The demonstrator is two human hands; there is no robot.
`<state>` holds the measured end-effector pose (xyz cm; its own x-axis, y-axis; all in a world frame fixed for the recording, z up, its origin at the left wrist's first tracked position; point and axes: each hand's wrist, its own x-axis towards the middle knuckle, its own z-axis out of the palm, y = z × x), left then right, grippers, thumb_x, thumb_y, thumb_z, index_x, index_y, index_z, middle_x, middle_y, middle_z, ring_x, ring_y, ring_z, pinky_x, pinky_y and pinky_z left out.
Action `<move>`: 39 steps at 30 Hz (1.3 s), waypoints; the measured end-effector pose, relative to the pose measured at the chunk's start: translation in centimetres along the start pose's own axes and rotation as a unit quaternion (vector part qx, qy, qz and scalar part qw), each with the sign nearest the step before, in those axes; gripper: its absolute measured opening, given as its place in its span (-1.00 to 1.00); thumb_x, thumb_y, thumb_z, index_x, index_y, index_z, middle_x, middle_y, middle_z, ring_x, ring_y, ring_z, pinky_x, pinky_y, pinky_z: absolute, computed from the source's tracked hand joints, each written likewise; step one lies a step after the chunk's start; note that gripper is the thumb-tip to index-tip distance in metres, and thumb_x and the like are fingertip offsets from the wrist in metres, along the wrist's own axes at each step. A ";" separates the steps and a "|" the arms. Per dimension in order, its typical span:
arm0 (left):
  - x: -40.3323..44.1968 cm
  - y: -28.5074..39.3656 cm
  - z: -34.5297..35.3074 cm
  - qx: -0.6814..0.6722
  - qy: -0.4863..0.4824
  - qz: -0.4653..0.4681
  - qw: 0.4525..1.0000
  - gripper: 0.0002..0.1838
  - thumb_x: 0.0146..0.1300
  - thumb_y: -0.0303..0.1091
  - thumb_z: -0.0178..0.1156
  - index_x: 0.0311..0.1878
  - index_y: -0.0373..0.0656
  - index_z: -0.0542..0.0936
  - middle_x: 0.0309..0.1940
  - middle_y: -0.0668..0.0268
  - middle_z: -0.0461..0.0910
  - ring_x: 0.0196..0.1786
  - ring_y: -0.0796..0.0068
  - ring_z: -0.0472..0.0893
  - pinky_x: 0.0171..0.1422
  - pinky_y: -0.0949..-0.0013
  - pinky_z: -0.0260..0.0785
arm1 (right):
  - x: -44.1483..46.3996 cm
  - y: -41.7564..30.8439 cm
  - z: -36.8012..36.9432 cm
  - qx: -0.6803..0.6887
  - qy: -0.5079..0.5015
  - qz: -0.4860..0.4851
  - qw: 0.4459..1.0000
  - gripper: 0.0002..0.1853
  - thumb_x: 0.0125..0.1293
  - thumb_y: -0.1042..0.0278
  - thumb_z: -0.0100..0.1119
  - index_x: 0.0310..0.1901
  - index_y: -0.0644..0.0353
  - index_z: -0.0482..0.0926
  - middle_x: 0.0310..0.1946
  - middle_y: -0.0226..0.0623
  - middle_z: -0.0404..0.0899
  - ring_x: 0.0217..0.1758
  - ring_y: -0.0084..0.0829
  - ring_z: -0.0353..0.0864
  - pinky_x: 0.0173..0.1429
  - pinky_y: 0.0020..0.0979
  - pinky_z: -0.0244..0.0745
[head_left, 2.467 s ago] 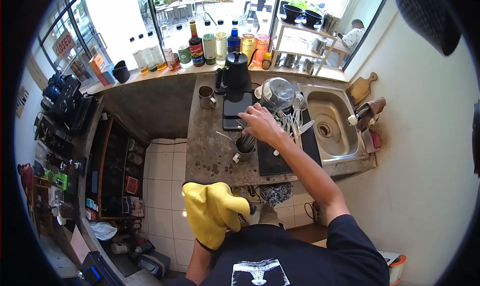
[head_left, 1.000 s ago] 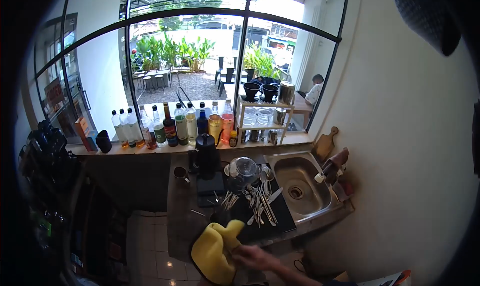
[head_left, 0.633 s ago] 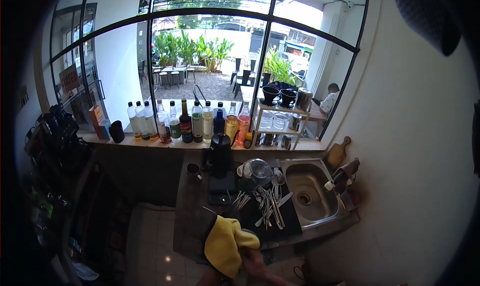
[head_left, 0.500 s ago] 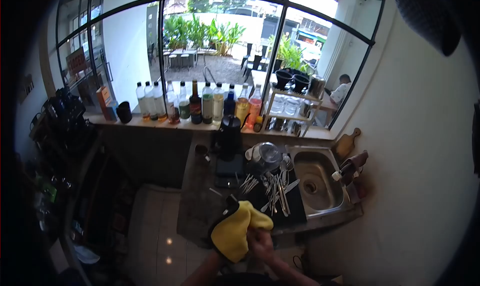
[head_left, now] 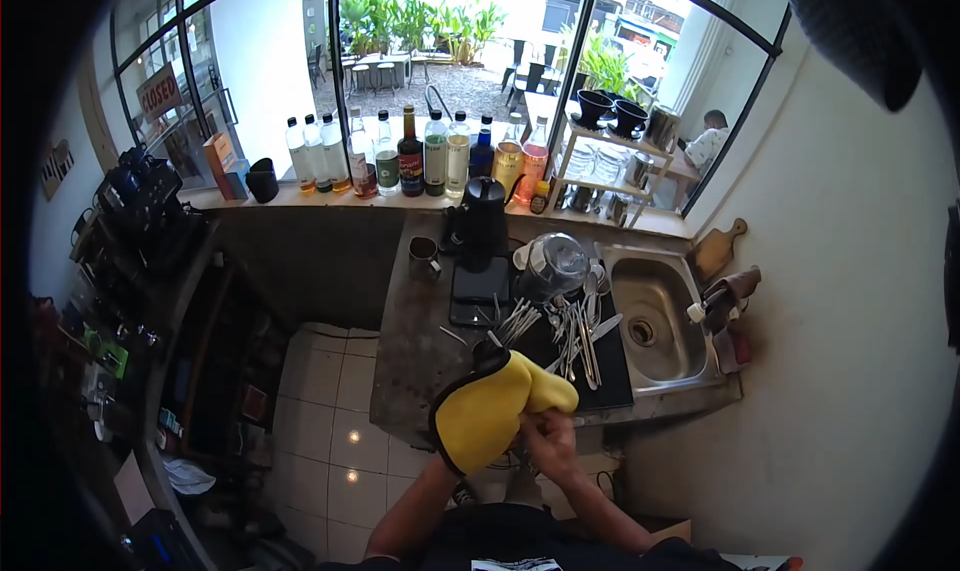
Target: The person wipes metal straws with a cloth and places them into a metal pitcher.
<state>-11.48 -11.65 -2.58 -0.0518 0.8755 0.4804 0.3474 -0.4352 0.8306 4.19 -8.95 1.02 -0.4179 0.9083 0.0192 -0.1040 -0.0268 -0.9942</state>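
Observation:
A yellow cloth (head_left: pixel 485 411) with a dark border hangs in front of me at the counter's near edge. My left hand (head_left: pixel 438 473) is under it; only the wrist side shows and the fingers are hidden. The fingers of my right hand (head_left: pixel 551 443) are closed on the cloth's lower right part. Just beyond the cloth, metal cutlery (head_left: pixel 585 341) lies in a loose pile on a black mat (head_left: pixel 612 381). Several thin metal pieces (head_left: pixel 518 321) lie to the left of the pile. Whether the cloth wraps anything cannot be seen.
A clear jar (head_left: pixel 556 266) and a dark scale (head_left: pixel 480 283) stand behind the cutlery, with a black kettle (head_left: pixel 484 199) farther back. A steel sink (head_left: pixel 650 321) is at the right. Several bottles (head_left: pixel 411 161) line the window ledge. A person (head_left: pixel 708 146) sits outside.
The view has tilted and shifted, so the counter sits higher and farther right, and the picture is brighter. The cloth is spread wider, still held by my right hand.

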 end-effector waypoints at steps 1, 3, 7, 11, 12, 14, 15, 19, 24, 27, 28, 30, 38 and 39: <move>0.0 0.0 -0.5 -0.080 -0.003 -0.074 0.994 -0.43 0.23 -0.33 0.32 0.29 -0.21 0.39 0.12 0.24 0.52 0.16 0.46 0.50 0.29 0.37 0.35 | 0.2 -0.3 -0.2 -0.009 -0.008 0.009 1.000 -0.82 0.40 0.39 0.15 -0.11 0.36 0.55 -0.36 -0.37 0.66 -0.31 -0.66 0.59 -0.20 -0.57 0.48; 0.5 0.2 -1.0 -0.196 -0.009 -0.182 0.963 -0.40 0.24 -0.29 0.32 0.31 -0.21 0.37 0.16 0.21 0.50 0.19 0.40 0.50 0.31 0.33 0.34 | 0.2 -0.3 -0.5 -0.027 -0.022 0.013 0.999 -0.82 0.39 0.40 0.16 -0.11 0.36 0.54 -0.35 -0.35 0.67 -0.30 -0.66 0.60 -0.19 -0.57 0.48; 1.6 -0.4 0.1 -0.271 0.080 -0.149 0.948 -0.38 0.29 -0.29 0.26 0.36 -0.24 0.30 0.26 0.18 0.41 0.28 0.35 0.43 0.39 0.26 0.26 | -0.1 -0.1 -0.1 -0.080 -0.027 -0.009 0.996 -0.86 0.34 0.47 0.19 -0.17 0.37 0.54 -0.36 -0.31 0.68 -0.30 -0.63 0.63 -0.20 -0.55 0.52; 1.8 -0.2 1.3 -0.186 0.068 -0.101 0.975 -0.42 0.33 -0.30 0.21 0.36 -0.24 0.30 0.25 0.18 0.40 0.28 0.36 0.42 0.37 0.29 0.27 | 0.6 -0.4 -0.3 -0.048 0.064 -0.040 0.996 -0.86 0.29 0.47 0.25 -0.20 0.37 0.62 -0.37 -0.35 0.69 -0.31 -0.63 0.62 -0.21 -0.55 0.50; 1.9 0.2 1.4 -0.182 0.062 -0.092 0.977 -0.44 0.34 -0.29 0.20 0.35 -0.23 0.31 0.24 0.19 0.42 0.26 0.37 0.44 0.35 0.31 0.30 | 0.9 -0.5 -0.5 -0.044 0.064 -0.041 0.996 -0.86 0.29 0.47 0.25 -0.20 0.37 0.62 -0.37 -0.35 0.69 -0.31 -0.63 0.62 -0.21 -0.55 0.50; 2.3 -0.4 2.0 -0.339 0.029 -0.089 0.936 -0.51 0.36 -0.31 0.18 0.31 -0.21 0.35 0.14 0.24 0.47 0.15 0.45 0.50 0.23 0.37 0.39 | 1.3 -0.6 -1.1 0.002 0.090 0.018 0.996 -0.84 0.29 0.47 0.25 -0.16 0.38 0.63 -0.36 -0.36 0.69 -0.32 -0.62 0.62 -0.22 -0.54 0.50; 2.0 0.9 1.6 -0.431 0.031 -0.143 0.890 -0.55 0.40 -0.26 0.14 0.28 -0.19 0.38 0.07 0.29 0.50 0.07 0.53 0.53 0.13 0.42 0.44 | 1.3 -1.1 -1.1 -0.017 0.083 0.018 0.996 -0.85 0.29 0.46 0.25 -0.17 0.34 0.65 -0.38 -0.35 0.70 -0.34 -0.63 0.62 -0.24 -0.54 0.49; 2.3 -1.5 -0.1 -0.586 0.050 -0.314 0.746 -0.49 0.45 -0.07 0.02 0.34 -0.15 0.32 0.14 0.19 0.49 0.14 0.36 0.54 0.22 0.26 0.45 | 0.7 0.5 -1.2 -0.114 0.074 -0.030 0.990 -0.85 0.29 0.44 0.25 -0.18 0.32 0.65 -0.40 -0.34 0.69 -0.35 -0.63 0.62 -0.25 -0.55 0.48; 1.6 -2.4 -0.9 -0.576 0.055 -0.226 0.784 -0.43 0.44 -0.01 0.02 0.37 -0.16 0.29 0.22 0.16 0.44 0.21 0.28 0.50 0.27 0.17 0.43 | -0.3 0.8 -0.3 -0.197 0.013 -0.096 0.976 -0.85 0.33 0.41 0.22 -0.23 0.34 0.61 -0.45 -0.37 0.66 -0.47 -0.67 0.52 -0.37 -0.56 0.40; 1.2 -2.7 0.1 -0.727 -0.007 -0.151 0.670 -0.45 0.45 -0.07 0.02 0.38 -0.16 0.27 0.23 0.18 0.43 0.21 0.31 0.49 0.28 0.20 0.42 | -0.3 0.1 0.2 -0.053 0.037 -0.060 0.996 -0.87 0.36 0.40 0.19 -0.23 0.31 0.60 -0.49 -0.41 0.61 -0.49 -0.70 0.47 -0.41 -0.59 0.35; 0.7 -2.0 1.2 -0.600 0.046 -0.134 0.787 -0.47 0.44 -0.14 0.06 0.36 -0.18 0.29 0.19 0.21 0.46 0.15 0.39 0.53 0.20 0.30 0.47 | -0.1 0.1 0.1 -0.052 0.039 -0.059 0.996 -0.87 0.36 0.40 0.19 -0.23 0.31 0.60 -0.49 -0.41 0.61 -0.49 -0.70 0.47 -0.41 -0.59 0.35; 0.0 -1.6 1.9 -0.455 0.093 -0.115 0.878 -0.49 0.42 -0.21 0.10 0.35 -0.20 0.31 0.14 0.25 0.49 0.09 0.46 0.57 0.13 0.40 0.51 | 0.2 0.2 0.0 0.014 0.070 -0.021 0.997 -0.88 0.39 0.40 0.16 -0.22 0.28 0.58 -0.50 -0.45 0.57 -0.47 -0.72 0.47 -0.42 -0.61 0.32; 4.2 2.7 -0.5 -0.381 0.003 -0.301 0.874 -0.49 0.45 -0.24 0.06 0.38 -0.19 0.27 0.20 0.21 0.44 0.21 0.38 0.49 0.26 0.27 0.43 | -0.5 0.0 0.3 0.011 -0.002 0.000 1.000 -0.79 0.49 0.31 0.02 -0.26 0.27 0.50 -0.59 -0.52 0.46 -0.52 -0.76 0.37 -0.46 -0.61 0.27; 2.8 0.4 0.5 -0.385 0.044 -0.216 0.896 -0.52 0.40 -0.28 0.12 0.32 -0.20 0.31 0.17 0.23 0.43 0.20 0.44 0.46 0.23 0.28 0.40 | -0.7 -0.3 0.7 -0.017 0.000 -0.001 1.000 -0.79 0.49 0.32 0.01 -0.27 0.27 0.49 -0.59 -0.51 0.46 -0.53 -0.76 0.37 -0.46 -0.61 0.26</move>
<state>-11.01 -9.27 -1.03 -0.1113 0.9920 0.0602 -0.4698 -0.1059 0.8764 3.83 -9.87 1.40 -0.4171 0.9086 0.0211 -0.0742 -0.0109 -0.9972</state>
